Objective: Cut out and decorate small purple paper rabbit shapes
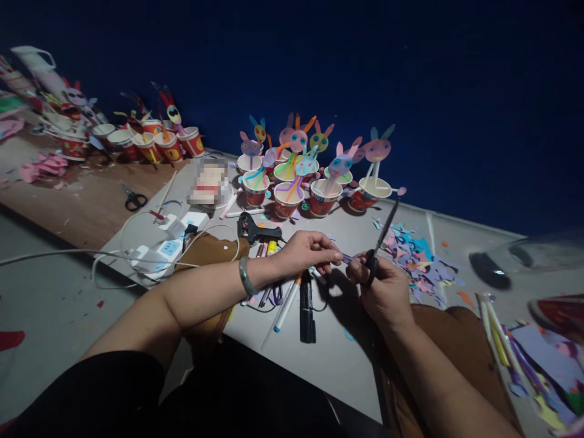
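Across your grey table [337,377], there's a whole cluster of decorated red paper cups [288,204].
Nearer you, your left hand [308,252] is pinched at the fingertips and your right hand [387,292] is curled up: right's got black scissors [383,234], blades angled away from you, left's got a small purple piece [347,258], held right between your hands. Can't tell if your right hand grips it too, tbh.

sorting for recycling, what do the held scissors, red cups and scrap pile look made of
Held scissors: probably dark metal blades, thin and tapering; handles likely smooth plastic, black and rounded. Red cups: seemingly smooth coated paper, pale insides, printed walls. Scrap pile: likely matte coloured paper, thin and flat with sharp cut edges.
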Action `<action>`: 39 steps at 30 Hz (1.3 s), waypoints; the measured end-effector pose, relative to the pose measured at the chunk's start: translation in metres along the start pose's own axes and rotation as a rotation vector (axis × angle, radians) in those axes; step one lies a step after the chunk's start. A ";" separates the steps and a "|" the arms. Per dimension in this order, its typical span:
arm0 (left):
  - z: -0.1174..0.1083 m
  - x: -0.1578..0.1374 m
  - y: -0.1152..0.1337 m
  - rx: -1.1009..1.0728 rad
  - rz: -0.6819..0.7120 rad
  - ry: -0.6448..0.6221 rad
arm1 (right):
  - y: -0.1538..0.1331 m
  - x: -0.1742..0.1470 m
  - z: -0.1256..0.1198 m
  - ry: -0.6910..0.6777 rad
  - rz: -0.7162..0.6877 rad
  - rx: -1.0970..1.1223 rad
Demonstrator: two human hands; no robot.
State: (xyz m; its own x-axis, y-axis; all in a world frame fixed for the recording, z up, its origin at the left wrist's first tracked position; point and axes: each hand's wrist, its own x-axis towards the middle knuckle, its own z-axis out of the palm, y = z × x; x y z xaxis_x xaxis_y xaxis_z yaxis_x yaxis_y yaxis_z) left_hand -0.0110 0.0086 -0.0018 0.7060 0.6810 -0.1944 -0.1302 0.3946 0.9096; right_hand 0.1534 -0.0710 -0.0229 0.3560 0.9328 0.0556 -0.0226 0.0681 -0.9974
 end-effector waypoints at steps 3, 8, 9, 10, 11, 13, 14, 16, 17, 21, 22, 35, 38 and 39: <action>0.000 -0.001 0.002 -0.004 0.023 0.004 | -0.001 -0.001 0.000 0.004 -0.005 -0.029; 0.000 -0.001 0.001 -0.020 0.046 0.012 | -0.002 -0.002 -0.001 -0.003 -0.030 -0.125; 0.000 0.000 0.001 -0.021 0.039 0.011 | -0.003 -0.002 -0.001 -0.006 -0.040 -0.137; 0.000 0.000 0.001 -0.022 0.029 0.006 | -0.003 -0.002 -0.001 -0.009 -0.049 -0.144; 0.000 0.000 0.001 -0.024 0.020 0.000 | -0.004 -0.002 -0.001 -0.014 -0.055 -0.148; 0.000 0.000 0.001 -0.025 0.010 -0.018 | -0.007 -0.003 0.000 -0.020 -0.061 -0.152; 0.000 0.000 0.001 -0.023 0.008 -0.032 | -0.008 -0.003 0.001 -0.022 -0.062 -0.159; 0.000 0.000 -0.001 -0.010 0.004 -0.065 | -0.011 -0.003 0.002 -0.027 -0.059 -0.188; -0.001 0.000 -0.002 -0.002 0.001 -0.082 | -0.012 -0.003 0.003 -0.029 -0.057 -0.200; -0.001 0.001 -0.004 -0.004 -0.001 -0.088 | -0.012 -0.004 0.004 -0.017 -0.022 -0.139; -0.001 0.001 -0.004 -0.018 0.000 -0.078 | -0.010 -0.004 0.004 -0.007 -0.014 -0.106; 0.004 0.000 -0.011 -0.011 -0.001 -0.044 | -0.005 -0.004 0.005 -0.020 -0.032 -0.138; 0.004 -0.001 -0.009 0.010 -0.037 -0.027 | -0.006 -0.004 0.005 -0.007 -0.029 -0.141; 0.003 0.000 -0.009 0.021 -0.051 -0.019 | -0.007 -0.004 0.005 -0.004 -0.031 -0.145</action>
State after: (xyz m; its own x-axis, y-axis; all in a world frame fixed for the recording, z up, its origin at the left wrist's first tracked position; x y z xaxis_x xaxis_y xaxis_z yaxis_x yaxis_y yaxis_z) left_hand -0.0079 0.0030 -0.0083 0.7245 0.6485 -0.2336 -0.0796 0.4154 0.9061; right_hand 0.1475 -0.0732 -0.0162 0.3508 0.9325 0.0861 0.1238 0.0450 -0.9913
